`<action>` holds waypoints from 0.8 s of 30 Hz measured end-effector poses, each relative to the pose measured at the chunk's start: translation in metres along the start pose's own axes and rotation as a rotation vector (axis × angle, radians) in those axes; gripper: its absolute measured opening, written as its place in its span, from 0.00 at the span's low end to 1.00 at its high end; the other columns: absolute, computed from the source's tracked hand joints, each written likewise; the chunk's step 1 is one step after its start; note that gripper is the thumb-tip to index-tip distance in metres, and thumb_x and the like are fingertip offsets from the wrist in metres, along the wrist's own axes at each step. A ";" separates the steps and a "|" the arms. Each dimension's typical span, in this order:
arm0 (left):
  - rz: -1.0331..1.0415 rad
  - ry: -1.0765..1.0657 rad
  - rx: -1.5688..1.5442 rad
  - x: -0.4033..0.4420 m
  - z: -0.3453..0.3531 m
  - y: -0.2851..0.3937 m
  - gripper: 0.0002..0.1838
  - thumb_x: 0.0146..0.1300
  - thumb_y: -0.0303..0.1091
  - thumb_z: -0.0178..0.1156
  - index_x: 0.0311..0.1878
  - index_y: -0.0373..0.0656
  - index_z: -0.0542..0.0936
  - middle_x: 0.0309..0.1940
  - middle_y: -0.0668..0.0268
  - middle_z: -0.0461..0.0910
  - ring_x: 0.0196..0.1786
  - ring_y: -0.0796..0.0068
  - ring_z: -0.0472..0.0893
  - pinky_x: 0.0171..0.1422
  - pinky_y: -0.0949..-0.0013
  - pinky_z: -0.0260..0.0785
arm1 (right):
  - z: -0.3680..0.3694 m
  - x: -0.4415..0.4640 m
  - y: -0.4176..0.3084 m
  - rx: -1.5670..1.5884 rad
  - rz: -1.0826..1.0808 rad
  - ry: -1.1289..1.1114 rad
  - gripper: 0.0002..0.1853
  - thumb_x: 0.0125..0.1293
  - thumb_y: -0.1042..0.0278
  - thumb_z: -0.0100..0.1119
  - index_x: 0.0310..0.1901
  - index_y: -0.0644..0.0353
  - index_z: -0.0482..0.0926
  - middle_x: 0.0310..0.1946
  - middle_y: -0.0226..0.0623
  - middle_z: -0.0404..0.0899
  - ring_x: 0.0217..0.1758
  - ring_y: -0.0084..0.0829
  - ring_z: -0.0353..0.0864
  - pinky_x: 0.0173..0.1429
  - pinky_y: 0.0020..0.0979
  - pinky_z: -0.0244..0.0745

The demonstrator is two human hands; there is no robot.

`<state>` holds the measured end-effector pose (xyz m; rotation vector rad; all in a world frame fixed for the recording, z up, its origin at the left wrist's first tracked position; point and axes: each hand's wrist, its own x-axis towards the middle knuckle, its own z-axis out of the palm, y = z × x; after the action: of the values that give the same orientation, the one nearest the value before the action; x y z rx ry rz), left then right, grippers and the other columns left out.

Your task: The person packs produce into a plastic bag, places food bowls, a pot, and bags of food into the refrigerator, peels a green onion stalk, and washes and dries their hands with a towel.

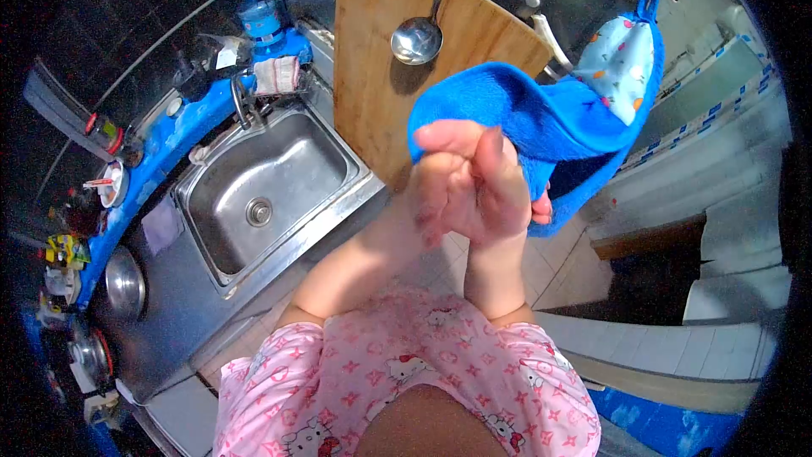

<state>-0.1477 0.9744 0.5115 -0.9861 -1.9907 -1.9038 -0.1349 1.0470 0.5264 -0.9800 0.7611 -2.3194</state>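
A bright blue hand towel [474, 101] hangs at the upper right by a loop on a hook. Its upper part is pale blue with a small coloured print. My left hand [440, 178], slightly blurred, presses against the towel's lower left part with its fingers curled. Close beside it, my right hand [501, 190] is closed on the towel, and some of its fingertips show past the cloth at the right. Folds of towel partly hide the fingers of both hands.
A steel sink [296, 152] with a faucet [243, 101] is on the left. Behind the hands stands a wooden board [364, 59], with a ladle [417, 40] hanging before it. A blue pump bottle [261, 21] and a folded cloth [277, 75] sit beyond the sink. A metal bowl [124, 283] lies left.
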 end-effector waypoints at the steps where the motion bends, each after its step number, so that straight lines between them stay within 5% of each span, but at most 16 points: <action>1: 0.065 -0.063 0.155 -0.005 -0.011 0.008 0.19 0.62 0.47 0.52 0.45 0.40 0.73 0.36 0.59 0.78 0.37 0.71 0.79 0.44 0.70 0.70 | 0.004 -0.002 -0.003 -0.109 0.053 0.022 0.33 0.67 0.45 0.35 0.55 0.73 0.65 0.31 0.59 0.76 0.28 0.45 0.79 0.29 0.35 0.77; 3: 0.081 -0.172 0.117 -0.013 -0.022 0.020 0.19 0.62 0.47 0.52 0.45 0.40 0.73 0.36 0.59 0.78 0.37 0.70 0.79 0.43 0.70 0.70 | 0.009 -0.006 -0.008 -0.260 0.134 0.055 0.31 0.67 0.48 0.37 0.53 0.74 0.66 0.29 0.59 0.76 0.23 0.45 0.78 0.26 0.34 0.77; 6: -0.069 -0.283 -0.506 -0.013 -0.025 0.021 0.20 0.62 0.49 0.51 0.46 0.41 0.73 0.35 0.59 0.78 0.36 0.70 0.80 0.42 0.70 0.70 | 0.011 -0.019 -0.009 -0.679 0.042 0.260 0.27 0.67 0.52 0.42 0.50 0.74 0.69 0.28 0.52 0.77 0.21 0.41 0.78 0.25 0.30 0.75; 9: -0.315 -0.154 -1.343 0.003 -0.010 0.006 0.21 0.63 0.50 0.50 0.46 0.41 0.73 0.35 0.59 0.78 0.35 0.70 0.80 0.40 0.70 0.71 | 0.000 -0.041 -0.005 -1.195 -0.410 0.450 0.30 0.65 0.47 0.44 0.52 0.73 0.66 0.38 0.50 0.75 0.34 0.37 0.77 0.39 0.32 0.73; 10: -0.380 -0.080 -1.433 0.007 -0.007 0.003 0.21 0.63 0.50 0.50 0.46 0.41 0.72 0.35 0.59 0.78 0.34 0.70 0.80 0.40 0.70 0.71 | -0.003 -0.041 -0.002 -1.093 -0.585 0.439 0.31 0.64 0.48 0.46 0.55 0.71 0.64 0.45 0.51 0.72 0.43 0.39 0.74 0.48 0.35 0.68; 12: -0.450 0.030 -1.443 0.007 -0.001 0.004 0.21 0.63 0.51 0.50 0.46 0.41 0.72 0.35 0.59 0.78 0.34 0.70 0.80 0.39 0.70 0.71 | 0.009 -0.026 0.009 -0.859 -0.813 0.448 0.32 0.62 0.53 0.52 0.61 0.67 0.59 0.57 0.50 0.64 0.59 0.44 0.66 0.65 0.41 0.56; 13: -0.452 0.076 -1.349 0.004 0.004 0.005 0.22 0.63 0.52 0.49 0.46 0.41 0.72 0.35 0.59 0.78 0.33 0.70 0.80 0.39 0.70 0.71 | 0.004 -0.015 0.017 -1.116 -0.749 0.411 0.42 0.62 0.39 0.42 0.66 0.67 0.49 0.64 0.49 0.54 0.69 0.41 0.51 0.70 0.42 0.40; 15: -0.429 0.144 -1.014 -0.005 0.005 0.014 0.20 0.63 0.51 0.52 0.46 0.43 0.72 0.34 0.58 0.77 0.26 0.69 0.79 0.33 0.68 0.73 | 0.000 -0.028 0.046 -1.488 -0.397 0.594 0.42 0.57 0.53 0.51 0.66 0.67 0.45 0.65 0.47 0.52 0.68 0.39 0.50 0.70 0.35 0.38; 17: -0.598 0.076 -1.023 -0.013 -0.007 0.015 0.21 0.61 0.52 0.54 0.46 0.43 0.72 0.34 0.58 0.77 0.28 0.69 0.80 0.35 0.68 0.73 | 0.013 -0.033 0.040 -1.508 -0.397 0.450 0.42 0.57 0.53 0.49 0.66 0.67 0.44 0.66 0.46 0.51 0.68 0.36 0.50 0.69 0.34 0.39; 18: -0.684 0.038 -1.025 -0.015 -0.011 0.015 0.22 0.60 0.52 0.55 0.46 0.43 0.72 0.35 0.57 0.77 0.29 0.69 0.80 0.36 0.68 0.73 | 0.013 -0.041 0.033 -1.581 -0.261 0.463 0.46 0.51 0.63 0.53 0.67 0.66 0.38 0.66 0.47 0.49 0.68 0.39 0.51 0.69 0.34 0.42; 20: -0.511 0.224 -0.988 -0.018 0.001 0.011 0.19 0.60 0.49 0.56 0.43 0.41 0.73 0.29 0.63 0.77 0.24 0.74 0.78 0.29 0.73 0.72 | 0.007 -0.045 0.032 -1.601 -0.181 0.497 0.51 0.47 0.71 0.57 0.67 0.65 0.33 0.67 0.50 0.46 0.68 0.42 0.51 0.68 0.33 0.46; 24: -0.266 0.287 -0.877 -0.013 0.015 -0.023 0.17 0.61 0.43 0.55 0.43 0.39 0.74 0.29 0.65 0.76 0.29 0.75 0.78 0.29 0.66 0.72 | 0.003 -0.053 0.036 -1.627 -0.174 0.660 0.31 0.64 0.58 0.43 0.63 0.71 0.55 0.62 0.51 0.58 0.61 0.42 0.63 0.64 0.36 0.54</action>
<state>-0.1473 0.9861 0.4839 -0.5363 -1.1414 -2.9545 -0.0918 1.0534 0.4792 -0.6886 3.1083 -1.7439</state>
